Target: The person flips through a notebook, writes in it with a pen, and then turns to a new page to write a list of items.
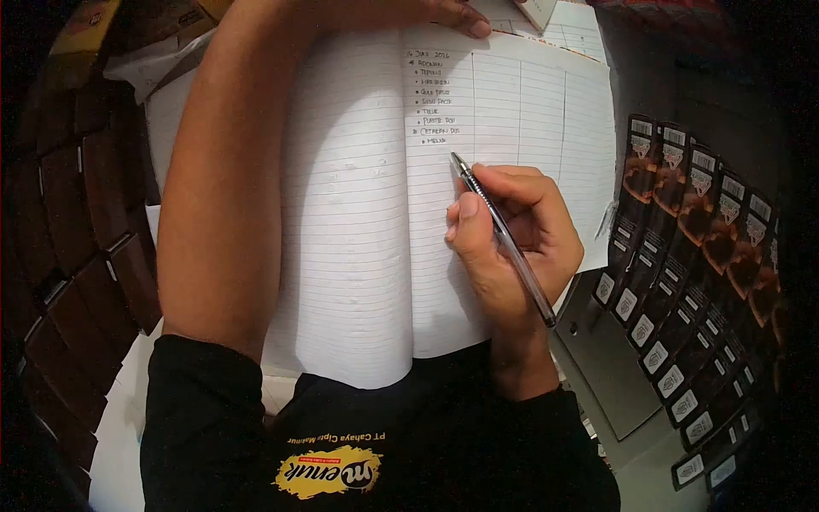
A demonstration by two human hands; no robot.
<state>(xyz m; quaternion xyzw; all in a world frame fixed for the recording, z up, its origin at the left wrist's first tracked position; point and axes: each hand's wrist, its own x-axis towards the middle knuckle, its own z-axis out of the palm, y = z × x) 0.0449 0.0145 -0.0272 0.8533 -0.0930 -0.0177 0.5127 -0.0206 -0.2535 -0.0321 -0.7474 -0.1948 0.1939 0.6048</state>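
Observation:
An open lined notebook [341, 205] lies before me, its right page ruled into columns with a short handwritten list at the upper left. My right hand [520, 230] is closed around a clear ballpoint pen [512, 243] with a dark end. The pen tip points at the page just below the last written line. Across the left page's outer side reaches my left forearm, and my left hand [418, 13] lies at the notebook's top edge with fingers stretched out. Part of that hand is cut off by the frame's top.
Rows of dark boxes [682, 222] with barcodes and food pictures stand at the right. Brown boxes [77, 205] are stacked on the left. Beside the notebook's lower right lies a grey flat panel [610, 367]. More papers [576, 30] show behind the notebook.

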